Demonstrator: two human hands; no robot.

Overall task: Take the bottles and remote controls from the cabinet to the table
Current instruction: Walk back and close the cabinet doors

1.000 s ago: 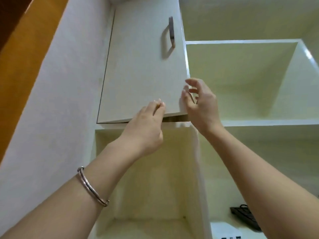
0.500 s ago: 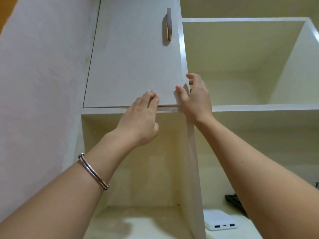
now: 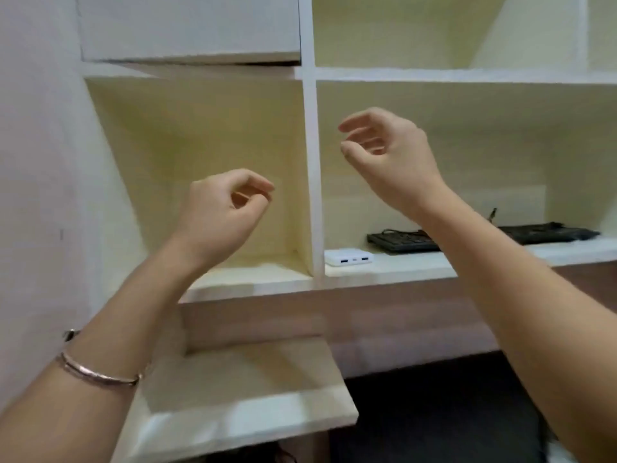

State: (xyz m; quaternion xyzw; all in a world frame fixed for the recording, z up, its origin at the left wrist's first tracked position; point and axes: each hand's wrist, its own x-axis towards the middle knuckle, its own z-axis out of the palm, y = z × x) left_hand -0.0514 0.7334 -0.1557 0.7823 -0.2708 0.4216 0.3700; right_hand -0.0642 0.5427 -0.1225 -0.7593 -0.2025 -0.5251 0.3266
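Left hand [image 3: 222,208] and right hand [image 3: 387,155]: both empty, fingers loosely curled, raised before the cabinet [image 3: 309,162], above its power bank [image 3: 349,257].

Home office nook: wall cabinet [image 3: 309,162] w/ keyboard [image 3: 404,242], power bank [image 3: 349,257].

White rectangular power bank [image 3: 349,257] lies at the left end of the lower right shelf [image 3: 400,267], just beside the vertical divider, ports facing out. Flat black keyboard [image 3: 404,242] sits behind it toward the shelf's back edge, partly hidden, cable trailing. Thin silver metal bangle [image 3: 96,374] near the lower left.
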